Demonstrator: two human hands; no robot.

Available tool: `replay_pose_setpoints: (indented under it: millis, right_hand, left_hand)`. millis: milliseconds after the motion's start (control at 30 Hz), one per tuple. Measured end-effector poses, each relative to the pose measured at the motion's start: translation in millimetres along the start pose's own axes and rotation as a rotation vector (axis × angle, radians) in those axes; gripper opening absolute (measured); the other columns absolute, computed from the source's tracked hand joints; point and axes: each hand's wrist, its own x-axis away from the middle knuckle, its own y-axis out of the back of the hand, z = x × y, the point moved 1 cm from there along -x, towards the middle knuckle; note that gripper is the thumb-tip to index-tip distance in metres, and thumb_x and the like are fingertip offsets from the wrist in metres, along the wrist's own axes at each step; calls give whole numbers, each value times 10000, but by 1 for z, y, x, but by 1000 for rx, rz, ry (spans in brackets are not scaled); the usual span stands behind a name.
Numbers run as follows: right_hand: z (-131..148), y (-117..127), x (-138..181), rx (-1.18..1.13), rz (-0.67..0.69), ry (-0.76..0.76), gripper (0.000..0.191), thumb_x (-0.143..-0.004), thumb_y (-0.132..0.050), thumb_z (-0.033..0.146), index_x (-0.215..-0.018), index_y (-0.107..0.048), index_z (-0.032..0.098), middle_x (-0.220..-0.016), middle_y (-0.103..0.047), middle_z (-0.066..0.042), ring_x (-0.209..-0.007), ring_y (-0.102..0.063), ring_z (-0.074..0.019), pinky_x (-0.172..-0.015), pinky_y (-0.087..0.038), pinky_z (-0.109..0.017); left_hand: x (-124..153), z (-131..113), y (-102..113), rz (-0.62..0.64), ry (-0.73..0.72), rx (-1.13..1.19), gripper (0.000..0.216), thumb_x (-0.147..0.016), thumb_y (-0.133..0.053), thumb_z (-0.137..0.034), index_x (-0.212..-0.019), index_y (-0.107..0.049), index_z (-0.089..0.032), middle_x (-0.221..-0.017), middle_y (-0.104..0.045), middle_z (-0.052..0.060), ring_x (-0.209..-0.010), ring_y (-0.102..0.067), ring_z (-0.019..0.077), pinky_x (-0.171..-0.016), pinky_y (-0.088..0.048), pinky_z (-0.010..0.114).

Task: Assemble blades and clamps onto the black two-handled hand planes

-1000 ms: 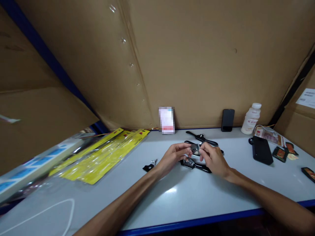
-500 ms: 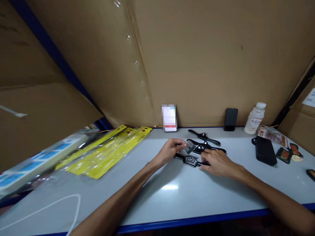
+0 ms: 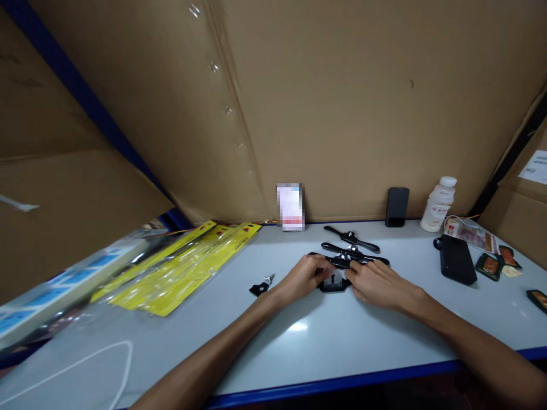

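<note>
A: Change over the last half second?
B: Left hand [image 3: 314,272] lowered; the metal plate [image 3: 337,278] it held up now shows over the middle of the nearest black tool [image 3: 331,288]. Seating cannot be told. Black cap [image 3: 258,290] and screw [image 3: 269,279], left, back in view.
A: Tool position, axis?
B: Near side of the other tools [image 3: 354,251], on the worktop [image 3: 294,353]. Long axis left–right, one end toward each hand.
A: Hand states?
B: Right hand [image 3: 376,282] clamped on the tool's right end. Left: fingers bent at the plate, grip hidden, cannot tell.
</note>
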Motion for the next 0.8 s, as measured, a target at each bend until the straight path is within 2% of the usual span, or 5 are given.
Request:
replay_pose_setpoints:
  millis: [233,467,667,800]
  right_hand:
    - [4,-1,2,69,-38,47,292,-920,-371,29,-1014,-634,113,-950,-666,-116,-636,-591,-165,-570,-374,-317]
    - [4,2,2,36,-23,34,254,-919,-418,72,-1007,-649,131,-951,-674,-95,-624,-584,-160,-554,-334,-317]
    - [3,0,2,3,-64,31,249,-893,-427,69,-984,-652,124,-934,-676,-89,-606,-568,-145,-544,-305,-318]
    - [3,1,2,-24,-62,33,229,-893,-454,113,-1005,-654,125,-959,-677,-99,-630,-585,-158,-552,-322,-324]
  left_hand:
    - [0,0,0,4,75,43,162,-835,-607,-172,-797,-765,-174,-814,-721,67,-754,-626,199,-700,-435,276]
    - [0,1,-2,22,105,37,155,-835,-609,-198,-809,-759,-172,-828,-717,67,-771,-623,205,-711,-427,281]
    - [0,2,-6,-42,92,20,164,-837,-589,-200,-772,-735,-165,-714,-678,46,-668,-563,178,-656,-382,275]
    - [0,1,-7,-46,112,14,174,-836,-576,-213,-767,-728,-162,-710,-670,47,-665,-550,179,-635,-369,273]
